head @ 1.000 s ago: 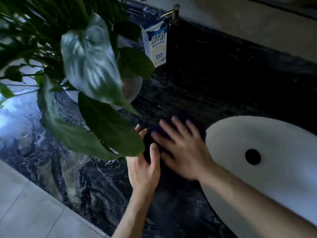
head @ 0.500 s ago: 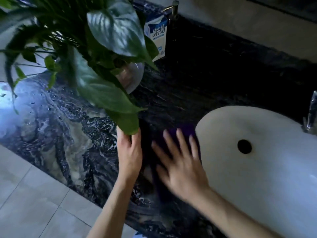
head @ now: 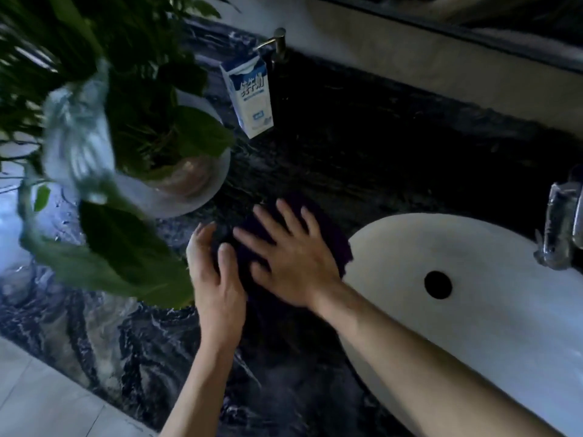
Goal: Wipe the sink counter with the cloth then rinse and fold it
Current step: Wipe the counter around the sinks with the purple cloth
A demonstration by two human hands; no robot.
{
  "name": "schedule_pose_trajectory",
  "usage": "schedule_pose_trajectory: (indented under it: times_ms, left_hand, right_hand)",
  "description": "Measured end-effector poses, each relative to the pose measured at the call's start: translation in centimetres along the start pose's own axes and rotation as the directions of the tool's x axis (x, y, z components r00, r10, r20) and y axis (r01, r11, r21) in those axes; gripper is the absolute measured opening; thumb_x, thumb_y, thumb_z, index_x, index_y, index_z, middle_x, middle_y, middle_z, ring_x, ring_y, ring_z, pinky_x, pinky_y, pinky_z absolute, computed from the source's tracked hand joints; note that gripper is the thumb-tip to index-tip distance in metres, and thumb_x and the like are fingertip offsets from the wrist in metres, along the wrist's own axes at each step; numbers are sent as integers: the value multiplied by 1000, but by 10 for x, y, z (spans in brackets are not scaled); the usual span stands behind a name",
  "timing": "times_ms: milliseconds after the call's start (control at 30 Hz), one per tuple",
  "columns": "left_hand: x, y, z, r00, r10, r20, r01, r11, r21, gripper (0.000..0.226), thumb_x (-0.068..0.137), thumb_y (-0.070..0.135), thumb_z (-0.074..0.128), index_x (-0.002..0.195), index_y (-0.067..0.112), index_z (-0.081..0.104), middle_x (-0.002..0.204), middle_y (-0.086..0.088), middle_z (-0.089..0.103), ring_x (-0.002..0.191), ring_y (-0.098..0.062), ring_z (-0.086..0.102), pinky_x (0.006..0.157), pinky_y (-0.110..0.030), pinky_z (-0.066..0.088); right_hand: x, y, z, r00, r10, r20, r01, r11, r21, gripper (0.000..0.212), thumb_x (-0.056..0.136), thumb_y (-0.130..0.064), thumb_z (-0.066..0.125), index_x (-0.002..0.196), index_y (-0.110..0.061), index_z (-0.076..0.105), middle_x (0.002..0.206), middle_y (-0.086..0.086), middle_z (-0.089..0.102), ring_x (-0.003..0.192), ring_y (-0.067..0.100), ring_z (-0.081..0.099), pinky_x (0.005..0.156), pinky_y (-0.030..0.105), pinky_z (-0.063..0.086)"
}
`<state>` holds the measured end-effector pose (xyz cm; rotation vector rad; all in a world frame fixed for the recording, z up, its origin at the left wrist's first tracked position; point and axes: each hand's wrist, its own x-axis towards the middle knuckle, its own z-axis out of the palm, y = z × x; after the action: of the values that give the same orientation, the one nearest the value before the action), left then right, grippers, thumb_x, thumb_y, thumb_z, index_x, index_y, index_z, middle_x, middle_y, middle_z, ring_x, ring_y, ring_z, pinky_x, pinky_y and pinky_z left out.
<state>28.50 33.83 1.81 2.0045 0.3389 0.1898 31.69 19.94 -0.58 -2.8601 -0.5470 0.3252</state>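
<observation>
Hiding dark cloth (head: 331,228), right hand (head: 293,263), blurred

Head view looks steeply down, close over the counter (head: 362,159) and sink (head: 473,326).

Only readable text: milk carton (head: 250,97), white and blue, standing upright on the table (head: 362,146). Large blue Chinese characters run down its front face, look like 纯牛奶, blurred so not fully certain. Small blue label box near the carton's bottom, too small to read. No other text, numbers or brand marks legible anywhere.
</observation>
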Motion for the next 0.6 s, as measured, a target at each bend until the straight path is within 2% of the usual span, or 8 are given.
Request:
schedule_pose_trajectory:
  times_ms: [67,167,267,333,467,533,600]
  left_hand:
    - [6,7,26,989,104,102,-115,988,105,48,100,33,41,144,13,47,156,-9,39,147,-21,34,117,-47,35]
    - [16,19,76,915,255,312,-347,892,290,52,100,31,46,147,10,44,163,-15,31,153,-25,25,122,-43,29]
    - [46,34,119,852,337,401,-494,772,400,52,101,30,44,149,9,41,162,-20,31,149,-33,30,121,-47,29]
    - [67,41,141,812,369,453,-569,673,473,57,103,38,37,152,10,38,162,-20,31,149,-35,32,120,-51,29]
    - [76,39,157,731,365,577,-677,496,544,65,105,52,20,159,16,26,166,-12,25,154,-33,23,124,-50,20]
    - [76,37,155,743,364,561,-664,500,556,65,105,53,18,159,18,24,167,-11,24,154,-32,21,125,-50,18]
    - [76,39,156,766,348,541,-637,529,561,65,105,54,17,160,19,22,167,-10,24,154,-33,21,124,-51,19]
  right_hand:
    - [32,30,-13,994,97,-45,-98,995,-32,62,96,-63,24,156,-51,20,171,-2,13,157,34,5,124,59,6]
    - [58,80,-32,981,190,-48,-193,979,-63,65,94,-65,9,157,-52,12,172,-3,8,158,32,2,125,57,3]
    - [56,134,-46,943,319,-92,-324,945,-48,60,98,-63,15,157,-51,12,172,-3,11,157,30,5,124,55,4]
    - [41,168,-50,893,423,-155,-431,902,-18,59,100,-62,22,157,-49,17,171,-3,15,157,29,10,124,54,6]
    - [-26,221,-51,769,603,-214,-611,791,34,58,102,-56,23,158,-44,20,170,-5,17,157,26,13,125,54,10]
    - [-59,237,-50,690,679,-252,-692,720,44,61,100,-54,20,158,-37,26,169,2,23,155,32,19,125,55,14]
    - [-67,240,-48,650,721,-240,-734,677,44,65,98,-53,18,159,-30,29,168,8,26,153,37,21,125,55,16]
